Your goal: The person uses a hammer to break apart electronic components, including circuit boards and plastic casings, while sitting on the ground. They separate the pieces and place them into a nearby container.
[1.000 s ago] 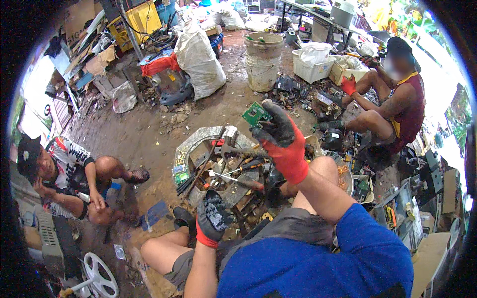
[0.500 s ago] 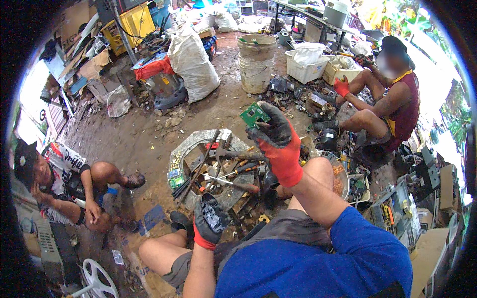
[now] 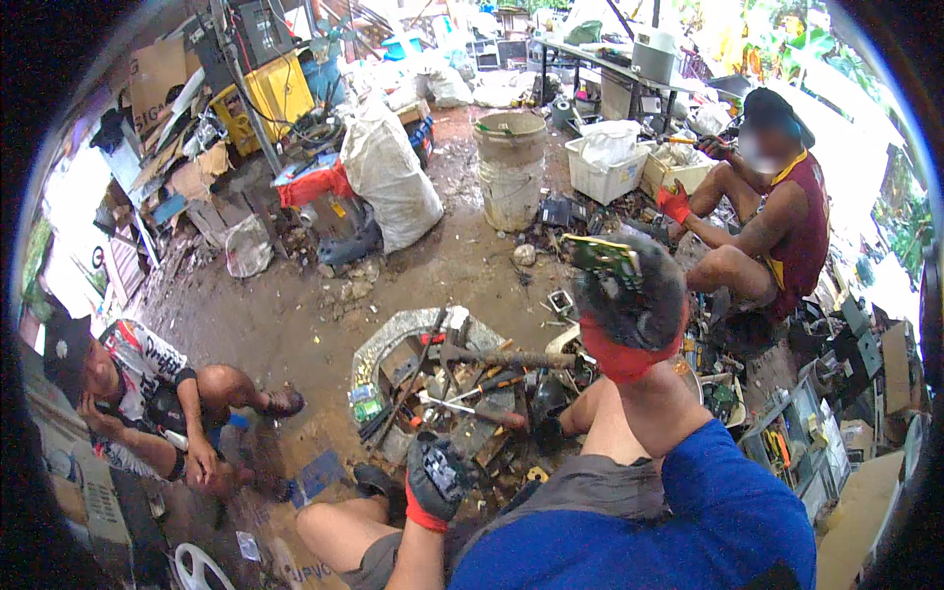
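Observation:
My right hand (image 3: 634,305), in a black and red glove, is raised and closed on a green circuit board (image 3: 602,258), both smeared by motion. Lower down, in front of my lap, my left hand (image 3: 436,482) is in a matching glove. Its fingers curl around small grey parts (image 3: 444,466) whose kind I cannot make out. Between and beyond my hands lies a stone ring (image 3: 391,339). Inside it are a hammer (image 3: 511,359), screwdrivers (image 3: 492,384) and dark metal bars. Small green boards (image 3: 367,405) rest on the ring's left side.
One person (image 3: 147,398) sits low at left; another (image 3: 777,206), wearing a red glove, sits at right among scrap. Farther back stand a white sack (image 3: 388,177), a dirty bucket (image 3: 509,172) and white bins (image 3: 605,167). A toolbox (image 3: 796,433) lies at right.
My right hand has swung to the right with the circuit board, which has turned and blurred. My left hand keeps its grip. The whole view has shifted slightly.

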Motion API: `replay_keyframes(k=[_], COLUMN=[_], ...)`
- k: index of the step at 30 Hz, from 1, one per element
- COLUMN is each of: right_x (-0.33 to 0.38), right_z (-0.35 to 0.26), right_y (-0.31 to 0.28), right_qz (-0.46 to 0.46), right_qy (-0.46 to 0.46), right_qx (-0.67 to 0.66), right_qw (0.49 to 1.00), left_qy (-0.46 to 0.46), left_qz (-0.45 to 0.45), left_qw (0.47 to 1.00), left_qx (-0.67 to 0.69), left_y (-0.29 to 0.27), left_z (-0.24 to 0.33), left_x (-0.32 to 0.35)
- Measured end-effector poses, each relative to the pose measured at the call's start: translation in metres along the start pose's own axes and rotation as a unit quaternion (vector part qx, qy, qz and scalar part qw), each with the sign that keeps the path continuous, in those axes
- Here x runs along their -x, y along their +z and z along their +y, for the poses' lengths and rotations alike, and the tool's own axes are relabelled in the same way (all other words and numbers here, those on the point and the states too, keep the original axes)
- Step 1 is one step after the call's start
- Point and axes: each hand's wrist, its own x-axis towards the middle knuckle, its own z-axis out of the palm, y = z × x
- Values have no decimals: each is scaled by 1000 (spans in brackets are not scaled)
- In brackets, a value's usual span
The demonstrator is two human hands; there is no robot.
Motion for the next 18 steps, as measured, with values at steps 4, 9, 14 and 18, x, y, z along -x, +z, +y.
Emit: replay_keyframes(k=[4, 9, 14, 18], right_x=[-78, -246, -260, -105], right_z=[21, 129, 135, 129], right_y=[13, -43, -72, -85], right_qz=[71, 124, 115, -28], right_qy=[-111, -174, -72, -59], right_qx=[-66, 438, 517, 406], right_qw=[989, 873, 845, 912], left_qy=[-8, 4, -10, -29], left_qz=[45, 126, 109, 15], left_qw=[998, 991, 994, 999], left_qx=[-40, -34, 2, 0], left_y=[-1, 0, 22, -5], left_z=[-4, -7, -2, -2], left_x=[-8, -14, -9, -7])
